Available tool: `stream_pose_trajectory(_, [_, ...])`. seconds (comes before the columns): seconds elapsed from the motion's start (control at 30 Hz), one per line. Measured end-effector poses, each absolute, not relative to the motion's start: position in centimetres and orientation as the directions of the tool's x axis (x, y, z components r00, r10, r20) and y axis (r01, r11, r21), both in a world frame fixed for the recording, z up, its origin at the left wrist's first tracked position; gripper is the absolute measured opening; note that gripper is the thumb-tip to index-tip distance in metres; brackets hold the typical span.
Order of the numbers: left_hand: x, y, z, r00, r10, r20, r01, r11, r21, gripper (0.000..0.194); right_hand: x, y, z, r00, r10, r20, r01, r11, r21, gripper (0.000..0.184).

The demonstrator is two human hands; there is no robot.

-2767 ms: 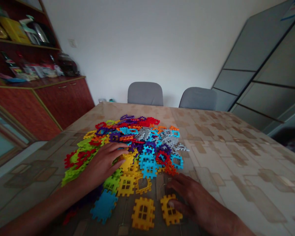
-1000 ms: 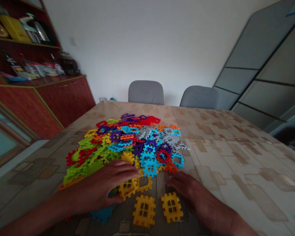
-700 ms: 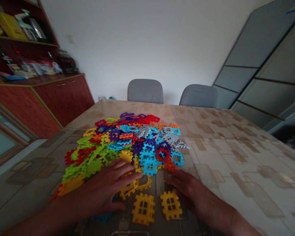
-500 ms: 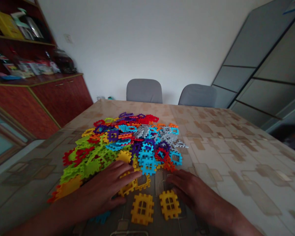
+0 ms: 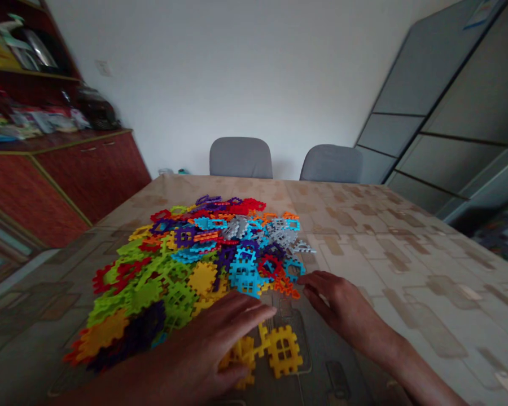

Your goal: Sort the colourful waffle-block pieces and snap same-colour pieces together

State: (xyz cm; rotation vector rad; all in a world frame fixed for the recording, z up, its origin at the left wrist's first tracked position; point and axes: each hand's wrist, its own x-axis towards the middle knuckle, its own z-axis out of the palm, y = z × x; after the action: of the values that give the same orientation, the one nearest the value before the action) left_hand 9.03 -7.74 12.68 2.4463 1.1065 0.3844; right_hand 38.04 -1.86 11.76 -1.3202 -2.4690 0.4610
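At lower centre, the left hand [image 5: 211, 341] partly covers yellow tiles [image 5: 248, 348], its pinch unclear; the right hand [image 5: 347, 307] has loosely parted fingers. The tiles seem light, stiff, best held by notched edges.

Pile [image 5: 173, 282]: on table [image 5: 406, 270], mainly left half. Tile [image 5: 284, 351]: on table, before pile. Left chair [image 5: 241, 158], right chair [image 5: 332, 164]: behind table, before wall [image 5: 258, 67]. Cabinet [image 5: 93, 180]: left, beyond table. Kettle [image 5: 40, 49]: on cabinet shelf [image 5: 29, 73], right of spray bottle [image 5: 17, 48]. Wardrobe [image 5: 406, 84]: right, beyond table.

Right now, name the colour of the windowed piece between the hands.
The piece is yellow, clearest in the head view.
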Motion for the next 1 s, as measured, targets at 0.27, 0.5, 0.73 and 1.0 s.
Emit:
stream_pose_trajectory(0.27, [3.3, -5.5, 10.1, 0.526, 0.785, 0.327, 0.791, -0.593, 0.151, 0.047, 36.5, -4.5, 12.3, -0.731, 0.671, -0.127, 0.625, 0.583, -0.52, 0.064])
stream_pose_trajectory(0.5, [5.4, -8.7, 10.3, 0.656, 0.723, 0.216, 0.689, -0.691, 0.219, 0.063, 35.3, -5.4, 12.6, -0.704, 0.674, -0.226, 0.681, 0.549, -0.485, 0.059])
stream_pose_trajectory(0.73, [6.3, -9.3, 9.4, 0.661, 0.738, 0.132, 0.685, -0.666, 0.296, 0.07, 36.4, -4.5, 12.6, -0.712, 0.684, -0.158, 0.638, 0.537, -0.552, 0.056])
stream_pose_trajectory(1.0, [5.7, -9.4, 9.5, 0.479, 0.836, 0.267, 0.766, -0.547, 0.338, 0.067, 37.7, -3.5, 12.7, -0.625, 0.78, -0.003, 0.683, 0.545, -0.486, 0.041])
